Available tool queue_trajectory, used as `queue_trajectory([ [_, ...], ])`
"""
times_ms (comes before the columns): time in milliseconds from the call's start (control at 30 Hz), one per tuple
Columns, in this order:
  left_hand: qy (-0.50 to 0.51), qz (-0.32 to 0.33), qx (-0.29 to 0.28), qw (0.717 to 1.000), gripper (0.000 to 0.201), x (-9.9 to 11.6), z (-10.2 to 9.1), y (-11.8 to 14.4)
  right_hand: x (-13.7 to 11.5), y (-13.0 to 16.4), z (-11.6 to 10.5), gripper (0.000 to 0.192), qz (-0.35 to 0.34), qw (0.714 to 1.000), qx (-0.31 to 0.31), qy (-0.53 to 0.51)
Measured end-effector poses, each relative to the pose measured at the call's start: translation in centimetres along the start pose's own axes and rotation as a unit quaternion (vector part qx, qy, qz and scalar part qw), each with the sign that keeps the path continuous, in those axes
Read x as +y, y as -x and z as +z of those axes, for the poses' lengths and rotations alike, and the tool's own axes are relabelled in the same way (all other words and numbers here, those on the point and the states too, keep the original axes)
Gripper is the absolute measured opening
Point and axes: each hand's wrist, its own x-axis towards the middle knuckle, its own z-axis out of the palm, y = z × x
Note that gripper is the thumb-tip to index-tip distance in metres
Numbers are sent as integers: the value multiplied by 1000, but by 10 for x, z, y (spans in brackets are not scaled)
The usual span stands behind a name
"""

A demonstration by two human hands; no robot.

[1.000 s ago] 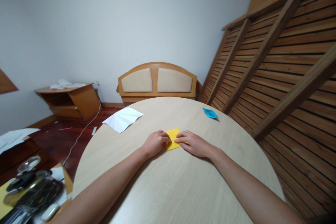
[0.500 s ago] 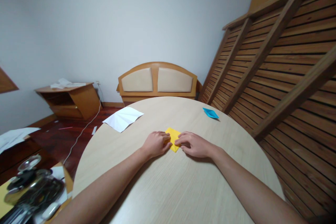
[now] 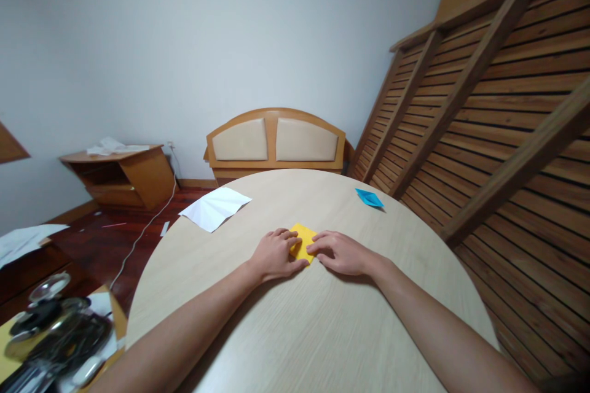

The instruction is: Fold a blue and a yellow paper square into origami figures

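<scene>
A small folded yellow paper [image 3: 303, 237] lies flat on the round pale wooden table [image 3: 295, 344], between my two hands. My left hand [image 3: 278, 255] rests on its left side, fingers spread across the paper and the thumb at its near corner. From the right, my right hand [image 3: 340, 252] touches the paper with its fingertips, the thumb held apart below them. Neither hand lifts the sheet. Part of the paper's left and right edges is hidden under the fingers.
A creased white sheet [image 3: 216, 209] lies at the table's far left. Toward the far right edge sits a folded blue paper boat shape [image 3: 369, 198]. Wooden slatted panels [image 3: 516, 153] lean along the right side. At lower left, a side surface holds a glass pot [image 3: 69, 325].
My left thumb has moved out toward the paper's near corner, and the left fingers have spread. The right hand stays almost where it was.
</scene>
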Motion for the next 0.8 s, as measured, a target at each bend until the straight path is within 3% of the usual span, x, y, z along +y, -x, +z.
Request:
queue_trajectory([
  [267, 15, 15, -21, 1000, 62, 0, 0, 2, 20, 7, -6, 39, 49, 997, 58, 19],
  [367, 22, 27, -23, 999, 67, -2, 1, 2, 26, 10, -8, 43, 45, 998, 50, 5],
  [567, 40, 46, -21, 998, 45, -6, 5, 2, 23, 10, -8, 41, 21, 999, 39, -5],
  [800, 50, 56, -27, 997, 47, -6, 6, 2, 20, 7, -9, 45, 7, 999, 48, -16],
])
